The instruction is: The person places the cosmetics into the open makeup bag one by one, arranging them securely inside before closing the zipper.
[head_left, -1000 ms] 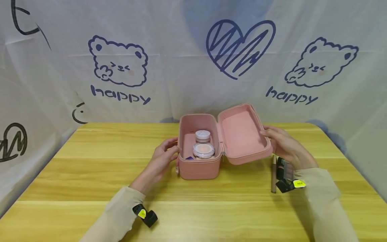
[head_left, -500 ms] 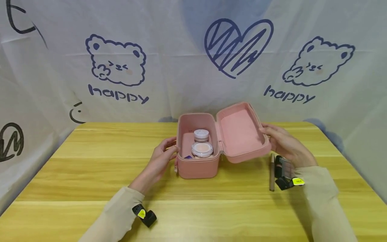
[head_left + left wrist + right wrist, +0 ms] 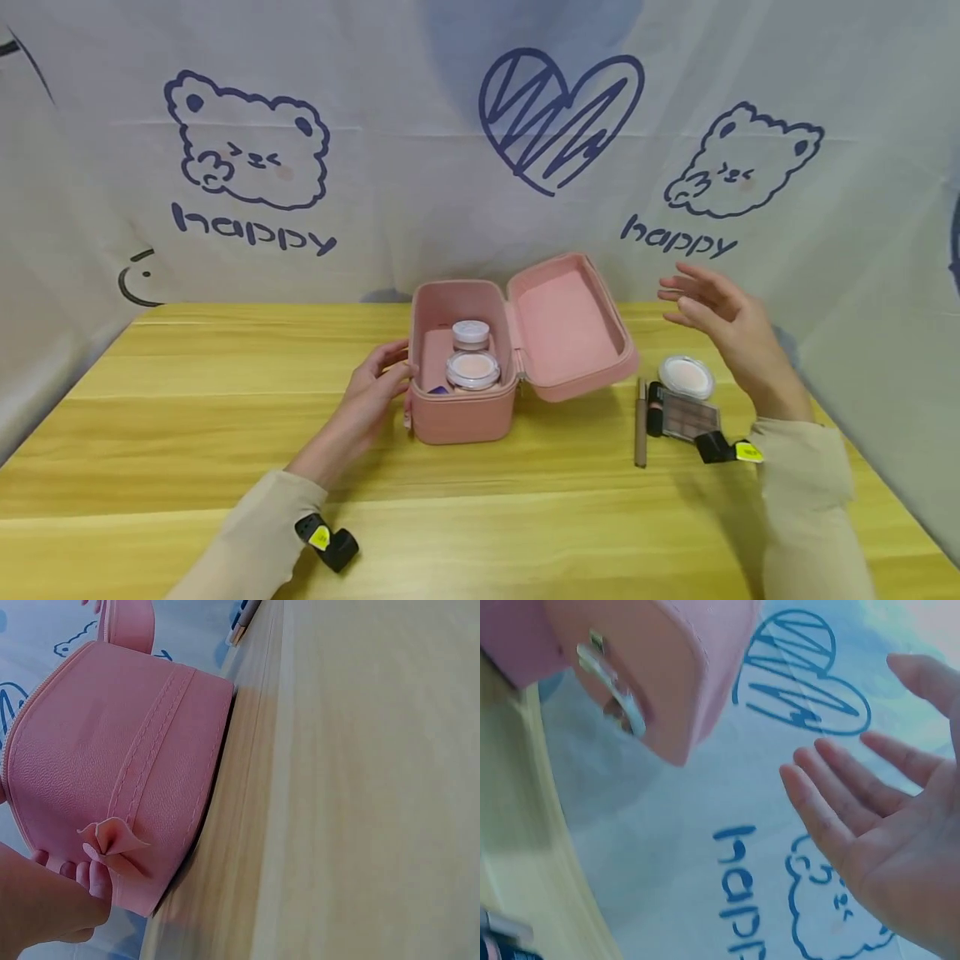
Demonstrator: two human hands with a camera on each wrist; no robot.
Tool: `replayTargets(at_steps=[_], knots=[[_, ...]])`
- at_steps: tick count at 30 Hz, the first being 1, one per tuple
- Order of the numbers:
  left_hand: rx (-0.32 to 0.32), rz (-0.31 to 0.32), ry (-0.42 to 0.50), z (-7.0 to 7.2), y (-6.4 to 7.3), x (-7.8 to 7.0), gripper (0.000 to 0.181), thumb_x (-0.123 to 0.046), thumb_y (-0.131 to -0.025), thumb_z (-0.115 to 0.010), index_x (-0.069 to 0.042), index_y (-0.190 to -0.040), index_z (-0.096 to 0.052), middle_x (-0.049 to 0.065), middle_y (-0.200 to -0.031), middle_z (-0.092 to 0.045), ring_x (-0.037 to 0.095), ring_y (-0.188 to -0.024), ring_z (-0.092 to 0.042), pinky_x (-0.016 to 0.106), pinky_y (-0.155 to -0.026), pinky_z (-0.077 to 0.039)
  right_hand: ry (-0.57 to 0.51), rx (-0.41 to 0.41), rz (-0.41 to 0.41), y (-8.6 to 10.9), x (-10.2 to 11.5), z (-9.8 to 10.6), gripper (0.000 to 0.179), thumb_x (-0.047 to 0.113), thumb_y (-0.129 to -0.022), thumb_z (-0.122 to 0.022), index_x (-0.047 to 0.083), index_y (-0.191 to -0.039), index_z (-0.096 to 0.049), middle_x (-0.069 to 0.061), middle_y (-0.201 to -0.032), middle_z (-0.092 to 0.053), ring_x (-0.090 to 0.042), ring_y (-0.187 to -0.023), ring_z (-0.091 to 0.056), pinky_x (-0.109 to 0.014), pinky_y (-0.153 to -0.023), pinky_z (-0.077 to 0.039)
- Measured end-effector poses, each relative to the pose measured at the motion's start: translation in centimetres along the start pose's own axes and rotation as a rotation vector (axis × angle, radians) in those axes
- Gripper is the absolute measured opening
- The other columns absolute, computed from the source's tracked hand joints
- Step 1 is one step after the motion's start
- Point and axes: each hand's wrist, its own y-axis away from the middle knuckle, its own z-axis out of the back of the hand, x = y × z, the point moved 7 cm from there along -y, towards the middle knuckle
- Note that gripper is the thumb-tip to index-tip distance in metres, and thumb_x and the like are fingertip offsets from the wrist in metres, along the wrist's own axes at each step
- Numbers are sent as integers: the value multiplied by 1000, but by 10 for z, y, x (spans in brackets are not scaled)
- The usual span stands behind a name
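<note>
A pink makeup case (image 3: 462, 421) stands on the table with its lid (image 3: 576, 329) swung out to the right. Inside it are a white-capped jar (image 3: 471, 335), a clear round compact (image 3: 473, 369) and a small purple piece (image 3: 439, 390). My left hand (image 3: 375, 385) holds the case's left side, its thumb at the rim. In the left wrist view, bent fingers (image 3: 97, 881) lie against the side wall by a pink bow (image 3: 112, 840). My right hand (image 3: 738, 337) is raised right of the lid, apart from it, fingers spread and holding nothing.
Right of the case on the wooden table (image 3: 525, 517) lie a thin brown pencil-like stick (image 3: 641, 425), a dark tube (image 3: 655, 408), an eyeshadow palette (image 3: 688, 417) and another round compact (image 3: 687, 377). A white cloth (image 3: 405, 167) with drawings hangs behind the table.
My right hand has let go of the lid and moved up and right, uncovering the compact on the table. The lid stays open. The head view has turned slightly right.
</note>
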Motion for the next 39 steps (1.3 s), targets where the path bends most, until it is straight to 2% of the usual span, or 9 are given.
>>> replayTargets(at_steps=[2, 7, 9, 14, 18, 20, 27, 34, 39], knots=[[-2, 1, -4, 3, 1, -1, 53, -6, -92, -51, 2, -143, -36, 19, -144, -36, 30, -126, -39, 42, -104, -34, -2, -17, 23, 2, 1, 3, 48, 7, -97, -56, 7, -143, -44, -1, -127, -59, -11, -111, -57, -19, -88, -47], [1, 5, -18, 6, 1, -3, 53, -6, -93, -50, 1, -143, -34, 20, -145, -34, 28, -126, -38, 42, -104, -34, 180, -31, 18, 8, -6, 8, 49, 6, -94, -60, 7, -142, -46, 3, -129, -58, -6, -115, -53, -14, -90, -43], [3, 3, -21, 7, 1, -3, 53, -6, -93, -50, 2, -143, -34, 20, -145, -34, 29, -126, -39, 42, -104, -34, 206, -35, 37, 9, -9, 10, 50, 3, -93, -61, 7, -141, -48, 4, -129, -58, -5, -116, -52, -13, -90, -43], [14, 1, -26, 5, 0, -3, 54, -6, -91, -52, 2, -142, -36, 19, -145, -36, 29, -125, -40, 42, -103, -35, 151, -46, 80, 11, -17, 18, 53, -7, -87, -63, 1, -138, -50, 4, -130, -56, -7, -117, -51, -14, -89, -44], [20, -1, -27, 2, 0, -3, 54, -6, -91, -52, 2, -142, -35, 19, -144, -37, 28, -124, -40, 41, -103, -35, 257, -58, 26, 11, -31, 26, 57, -3, -86, -67, 1, -140, -47, 9, -132, -52, -5, -118, -48, -14, -91, -43], [26, -2, -20, 1, -1, -3, 54, -6, -92, -51, 2, -142, -35, 20, -144, -36, 29, -124, -39, 41, -104, -34, 274, -50, 2, 12, -39, 30, 59, -1, -87, -68, 1, -141, -45, 11, -132, -50, -4, -118, -47, -14, -91, -42], [22, -1, 3, 0, 0, 0, 55, -5, -92, -51, 3, -143, -34, 22, -145, -33, 29, -124, -39, 39, -102, -35, 71, -13, -24, 14, -62, 40, 56, -7, -88, -63, 5, -140, -48, 11, -127, -54, -5, -115, -51, -13, -88, -44], [8, 7, 11, 3, 0, 1, 54, -5, -91, -51, 1, -142, -35, 20, -145, -34, 28, -123, -40, 38, -101, -36, 166, 28, -110, 18, -84, 48, 59, 2, -92, -63, 6, -146, -40, 17, -128, -51, 2, -114, -49, -11, -88, -42], [9, 1, 18, 2, 0, 0, 54, -5, -91, -51, 2, -142, -34, 21, -144, -34, 29, -123, -39, 39, -102, -34, 278, 58, -218, 23, -100, 54, 63, 17, -95, -63, 10, -150, -33, 11, -132, -49, 0, -118, -46, -9, -87, -39]])
